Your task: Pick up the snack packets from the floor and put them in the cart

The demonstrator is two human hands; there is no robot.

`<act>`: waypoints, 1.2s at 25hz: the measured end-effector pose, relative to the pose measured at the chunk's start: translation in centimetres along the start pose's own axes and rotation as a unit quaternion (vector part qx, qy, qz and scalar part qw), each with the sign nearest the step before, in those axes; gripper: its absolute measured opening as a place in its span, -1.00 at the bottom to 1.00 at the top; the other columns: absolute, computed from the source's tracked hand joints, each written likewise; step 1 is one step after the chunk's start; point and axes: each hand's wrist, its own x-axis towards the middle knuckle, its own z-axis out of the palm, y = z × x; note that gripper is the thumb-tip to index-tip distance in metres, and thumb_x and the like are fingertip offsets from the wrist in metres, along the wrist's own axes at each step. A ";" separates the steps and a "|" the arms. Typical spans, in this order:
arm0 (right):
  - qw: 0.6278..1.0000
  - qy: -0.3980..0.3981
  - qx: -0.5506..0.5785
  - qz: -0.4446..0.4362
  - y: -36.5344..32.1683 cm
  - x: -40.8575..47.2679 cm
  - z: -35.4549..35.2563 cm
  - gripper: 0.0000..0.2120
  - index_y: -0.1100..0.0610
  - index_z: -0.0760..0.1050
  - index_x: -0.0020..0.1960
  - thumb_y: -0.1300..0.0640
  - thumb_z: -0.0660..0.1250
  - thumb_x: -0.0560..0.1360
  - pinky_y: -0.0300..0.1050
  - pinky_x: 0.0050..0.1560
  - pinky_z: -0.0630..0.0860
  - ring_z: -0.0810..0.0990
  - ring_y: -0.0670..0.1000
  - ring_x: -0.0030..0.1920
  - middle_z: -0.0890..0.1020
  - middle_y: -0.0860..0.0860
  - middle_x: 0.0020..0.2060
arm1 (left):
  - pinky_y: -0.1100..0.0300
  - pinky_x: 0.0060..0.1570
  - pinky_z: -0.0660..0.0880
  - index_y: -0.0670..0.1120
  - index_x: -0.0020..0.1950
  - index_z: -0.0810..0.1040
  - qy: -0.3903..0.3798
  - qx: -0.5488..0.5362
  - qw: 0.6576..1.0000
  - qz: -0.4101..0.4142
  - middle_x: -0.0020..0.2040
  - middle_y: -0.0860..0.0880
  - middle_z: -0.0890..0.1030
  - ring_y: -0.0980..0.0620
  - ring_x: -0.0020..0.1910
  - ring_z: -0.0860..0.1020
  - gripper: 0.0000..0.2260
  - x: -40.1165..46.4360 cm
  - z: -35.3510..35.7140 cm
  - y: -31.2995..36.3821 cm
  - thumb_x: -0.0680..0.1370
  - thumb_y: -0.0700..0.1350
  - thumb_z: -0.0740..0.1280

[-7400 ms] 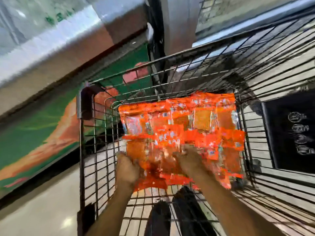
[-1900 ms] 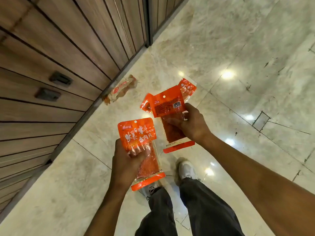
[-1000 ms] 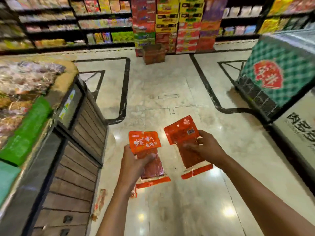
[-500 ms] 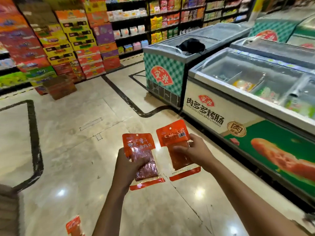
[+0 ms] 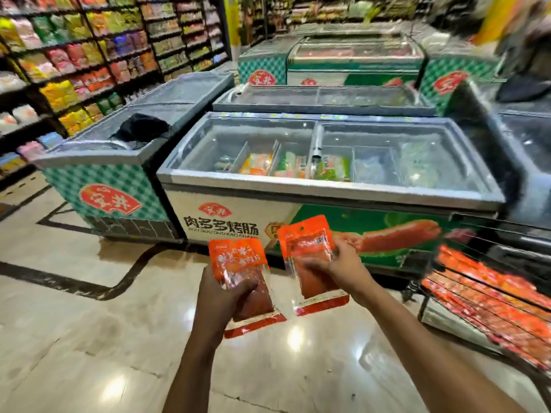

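My left hand [image 5: 222, 296] grips an orange snack packet [image 5: 238, 262] with white characters on its front, held upright at chest height. My right hand [image 5: 340, 268] grips a second orange snack packet [image 5: 307, 248], held beside the first with its back label showing. The wire cart [image 5: 447, 293] stands at the right edge, blurred, with several orange packets [image 5: 492, 296] piled inside it. Both packets are left of the cart and apart from it.
A chest freezer [image 5: 226, 192] with glass lids stands straight ahead, with a checked green freezer [image 5: 125, 177] to its left and more behind. Snack shelves [image 5: 74, 64] fill the far left. Shiny marble floor [image 5: 89, 338] with a black inlay line lies below.
My view has swung right from the aisle to the freezers, and the cart has come into sight at the right. Both hands still hold their packets, side by side.
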 end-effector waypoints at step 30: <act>0.884 0.398 0.178 0.168 27.5 3.0 -57.8 -0.60 0.09 0.61 0.10 0.09 0.64 0.33 0.00 -0.02 0.69 0.75 -0.03 -0.09 0.76 -0.01 -0.08 | 0.13 -0.06 0.67 0.14 -0.07 0.68 -0.472 0.118 0.869 0.093 -0.11 0.04 0.76 0.07 -0.14 0.73 -0.60 4.5 71.2 11.2 0.40 -0.39 0.53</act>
